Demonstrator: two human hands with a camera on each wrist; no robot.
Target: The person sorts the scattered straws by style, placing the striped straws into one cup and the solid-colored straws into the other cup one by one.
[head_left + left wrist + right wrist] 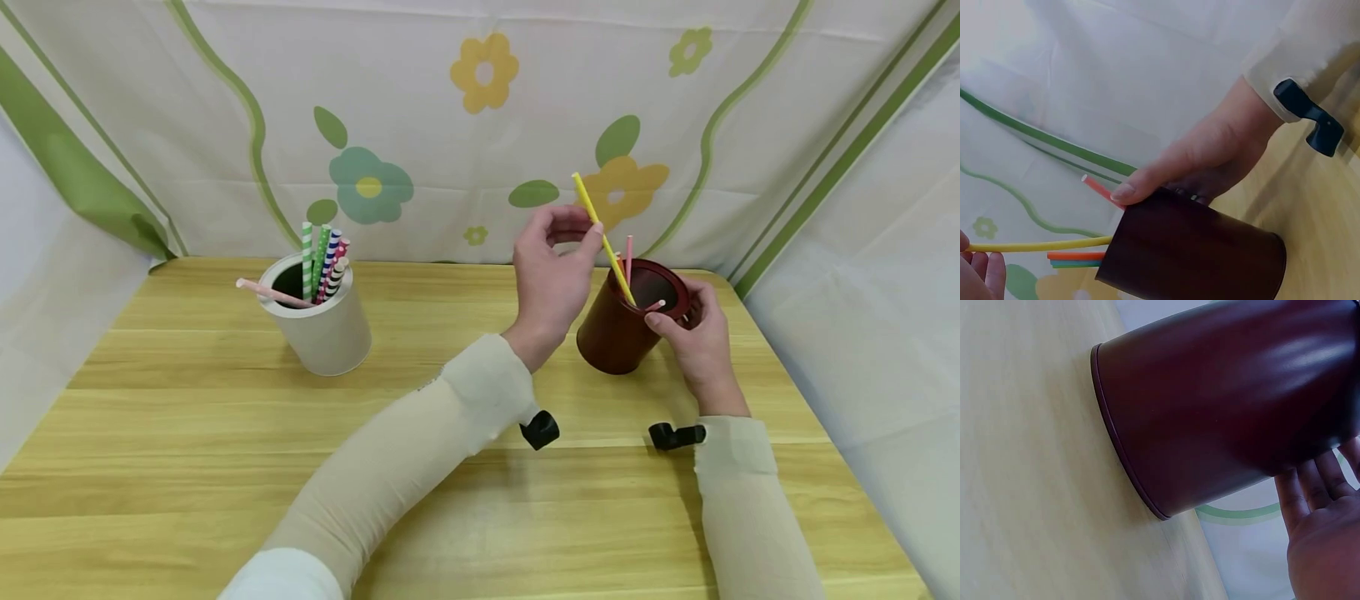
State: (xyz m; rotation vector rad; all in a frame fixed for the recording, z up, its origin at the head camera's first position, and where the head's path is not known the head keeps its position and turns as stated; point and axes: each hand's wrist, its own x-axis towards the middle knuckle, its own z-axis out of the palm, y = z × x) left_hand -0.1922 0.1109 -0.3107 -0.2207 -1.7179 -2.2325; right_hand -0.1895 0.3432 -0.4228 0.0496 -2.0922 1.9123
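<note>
My left hand (555,267) pinches a yellow straw (587,198) between thumb and fingers. The straw's lower end is inside the rim of a dark red cylindrical holder (617,337), and its upper end leans left. With thumb at the rim and fingers round the far side, my right hand (701,342) grips that holder, which stands on the table. A pink straw (629,250) rises from the holder, and another pink straw (1099,187) pokes out near the right thumb. In the left wrist view, an orange straw (1075,255) and a green straw (1072,264) also stick out.
At the left stands a white holder (330,342) with several striped and dotted straws (327,254). A light pink straw (270,292) leans out over its left rim. The wooden table (187,450) meets a flowered curtain (427,108) at its back edge.
</note>
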